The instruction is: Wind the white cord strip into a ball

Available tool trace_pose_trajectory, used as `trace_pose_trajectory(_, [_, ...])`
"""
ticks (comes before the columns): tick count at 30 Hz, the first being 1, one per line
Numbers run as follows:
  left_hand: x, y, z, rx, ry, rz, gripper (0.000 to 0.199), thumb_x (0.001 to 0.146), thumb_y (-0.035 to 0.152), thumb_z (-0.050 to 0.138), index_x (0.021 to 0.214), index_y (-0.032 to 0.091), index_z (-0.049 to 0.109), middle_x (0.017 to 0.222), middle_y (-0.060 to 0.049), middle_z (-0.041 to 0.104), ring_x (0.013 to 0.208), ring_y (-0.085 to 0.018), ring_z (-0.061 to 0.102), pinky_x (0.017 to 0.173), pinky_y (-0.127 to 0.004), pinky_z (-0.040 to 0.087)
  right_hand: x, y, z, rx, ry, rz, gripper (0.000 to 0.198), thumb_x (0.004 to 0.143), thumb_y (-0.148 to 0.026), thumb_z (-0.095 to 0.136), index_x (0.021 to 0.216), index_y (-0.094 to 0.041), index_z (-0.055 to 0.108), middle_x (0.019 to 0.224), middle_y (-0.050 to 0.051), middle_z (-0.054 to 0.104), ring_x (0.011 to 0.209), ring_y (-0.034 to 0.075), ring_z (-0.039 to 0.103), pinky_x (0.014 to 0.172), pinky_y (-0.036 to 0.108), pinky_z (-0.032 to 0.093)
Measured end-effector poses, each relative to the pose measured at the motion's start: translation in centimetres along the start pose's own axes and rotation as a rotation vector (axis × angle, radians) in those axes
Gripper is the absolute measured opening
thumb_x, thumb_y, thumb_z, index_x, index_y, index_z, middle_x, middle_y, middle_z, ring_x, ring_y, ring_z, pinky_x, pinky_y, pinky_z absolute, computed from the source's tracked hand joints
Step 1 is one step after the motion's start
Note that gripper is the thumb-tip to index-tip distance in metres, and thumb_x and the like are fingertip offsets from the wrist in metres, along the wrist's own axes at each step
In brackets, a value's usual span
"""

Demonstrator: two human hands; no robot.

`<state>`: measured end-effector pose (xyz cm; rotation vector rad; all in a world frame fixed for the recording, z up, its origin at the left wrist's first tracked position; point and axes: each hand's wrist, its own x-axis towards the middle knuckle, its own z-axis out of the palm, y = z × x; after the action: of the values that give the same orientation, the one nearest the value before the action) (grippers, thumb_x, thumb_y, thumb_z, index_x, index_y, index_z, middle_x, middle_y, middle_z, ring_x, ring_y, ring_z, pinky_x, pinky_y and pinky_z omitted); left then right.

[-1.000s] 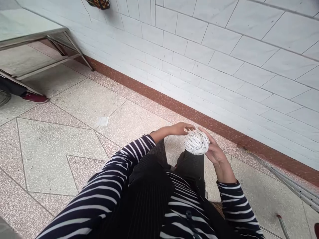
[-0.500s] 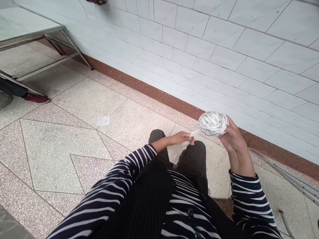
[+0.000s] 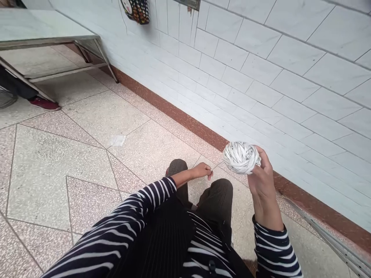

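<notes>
A thick ball of white cord or tape with dark lines [image 3: 241, 157] is held up in my right hand [image 3: 262, 175], whose fingers wrap around its right side and back. My left hand [image 3: 202, 170] is closed in a pinch on the free strand [image 3: 216, 166], which runs taut and thin from the ball's left side. Both hands are in front of my knees, a short way apart. Whether the strand is cord or flat tape is hard to make out.
A white tiled wall [image 3: 261, 85] with a reddish-brown skirting [image 3: 174, 112] runs ahead. At the left stands a metal-legged table [image 3: 52, 25], with a person's red shoe [image 3: 45, 103] beneath it. A white scrap [image 3: 117, 140] lies on the floor; metal bars [image 3: 324, 235] lie at right.
Both hands have shifted a little left and lower in view. The ball has turned in my right hand, and the strand looks thinner. A patterned bag on the wall shows more fully.
</notes>
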<state>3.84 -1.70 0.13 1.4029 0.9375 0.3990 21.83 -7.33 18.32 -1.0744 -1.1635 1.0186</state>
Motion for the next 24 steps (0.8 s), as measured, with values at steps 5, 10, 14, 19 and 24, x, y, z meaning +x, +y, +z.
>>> trace_pose_trajectory(5, [0.0,-0.7,-0.4,-0.003,0.035,-0.015,0.022,0.073,0.020,0.049,0.061,0.014,0.066,0.068,-0.001,0.069,0.077,-0.014,0.062,0.080,-0.021,0.046,0.1,-0.4,-0.7,0.023,0.095,-0.088,0.056,0.059,-0.024,0.077,0.113,-0.025,0.065,0.113,0.005,0.061,0.112,0.029,0.056,0.099,0.044,0.042])
trace_pose_trajectory(10, [-0.7,-1.9,-1.3,0.048,0.066,-0.061,0.025,0.077,0.020,0.047,0.064,0.013,0.067,0.063,-0.002,0.067,0.073,-0.015,0.060,0.077,-0.023,0.046,0.3,-1.0,-1.8,-0.008,0.141,-0.152,0.056,0.062,-0.028,0.075,0.116,-0.025,0.062,0.110,0.004,0.059,0.106,0.027,0.057,0.094,0.044,0.044])
trace_pose_trajectory(14, [-3.2,-2.1,-1.5,0.097,-0.043,-0.022,0.023,0.075,0.014,0.047,0.067,0.013,0.069,0.064,0.000,0.067,0.067,-0.012,0.057,0.072,-0.021,0.043,2.0,0.1,-2.8,-0.217,0.238,-0.310,0.059,0.062,-0.026,0.076,0.119,-0.025,0.059,0.114,0.004,0.058,0.107,0.025,0.055,0.092,0.041,0.045])
trace_pose_trajectory(19, [-8.5,1.7,-2.1,0.092,-0.139,0.146,0.025,0.079,0.012,0.048,0.076,0.014,0.073,0.073,0.001,0.070,0.068,-0.011,0.058,0.073,-0.021,0.041,3.9,6.9,-5.2,-0.663,0.371,-0.134,0.061,0.059,-0.031,0.079,0.117,-0.023,0.060,0.121,0.009,0.049,0.112,0.031,0.049,0.089,0.044,0.046])
trace_pose_trajectory(24, [-10.7,7.6,-4.5,-0.070,-0.081,0.217,0.024,0.087,0.022,0.055,0.076,0.013,0.074,0.079,-0.003,0.073,0.079,-0.014,0.065,0.084,-0.024,0.045,0.8,13.4,-4.8,-0.637,0.195,0.086,0.058,0.057,-0.033,0.077,0.111,-0.022,0.062,0.113,0.009,0.051,0.108,0.033,0.050,0.094,0.051,0.043])
